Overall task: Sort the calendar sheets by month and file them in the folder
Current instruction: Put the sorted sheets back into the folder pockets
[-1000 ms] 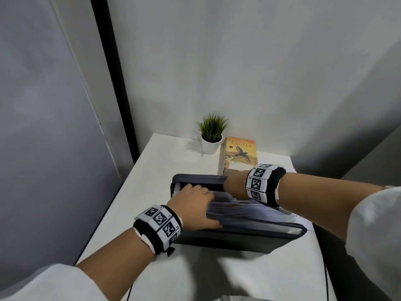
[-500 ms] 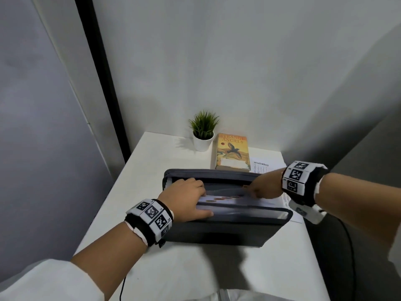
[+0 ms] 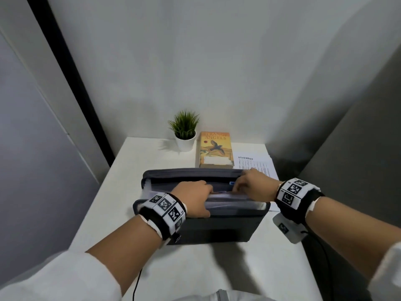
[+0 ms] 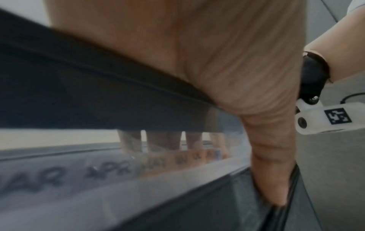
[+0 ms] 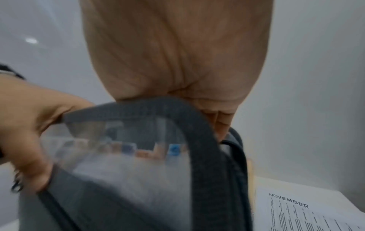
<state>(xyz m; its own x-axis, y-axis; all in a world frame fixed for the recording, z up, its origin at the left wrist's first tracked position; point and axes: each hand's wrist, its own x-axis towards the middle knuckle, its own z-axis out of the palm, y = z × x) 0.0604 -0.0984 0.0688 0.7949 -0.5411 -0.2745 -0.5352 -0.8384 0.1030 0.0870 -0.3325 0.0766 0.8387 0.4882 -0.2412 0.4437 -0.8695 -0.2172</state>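
The folder's near dividers are gripped by the curled left hand; far tabs are pinched by the right hand; November sheet lies far right.

Folder: mid-table, open at top.
Left hand: in folder, left part.
Right hand: in folder, right part.
Book: behind folder.
Plant: left of book.
November sheet: right of book, behind right hand.
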